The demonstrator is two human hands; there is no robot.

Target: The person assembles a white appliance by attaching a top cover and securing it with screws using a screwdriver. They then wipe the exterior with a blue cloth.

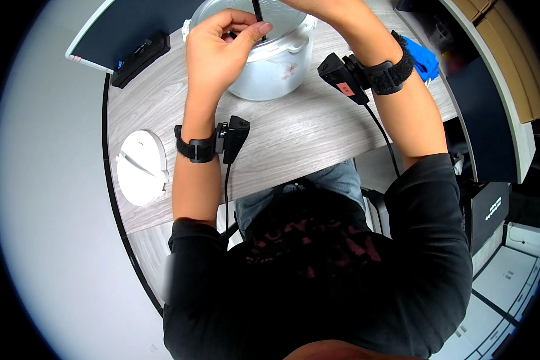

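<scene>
At the top of the head view stands a white round pot or bucket (270, 81) with a small reddish floral print and side handles. Its upper part looks pale and translucent; I cannot tell whether that is a lid or the inside. My left hand (222, 51) is at its near left rim, thumb and fingers pinched on a thin black stick (258, 11). The stick's lower end comes down to the rim. My right hand (309, 5) reaches over the pot's far right side; its fingers are cut off by the upper edge of the view.
A white round lid (139, 171) with a bar across it lies on the table (282, 138) at the left. A dark panel with a black holder (141, 60) stands at the far left. A blue cloth (423, 59) lies at the right. Cables (381, 129) hang from both wrist devices.
</scene>
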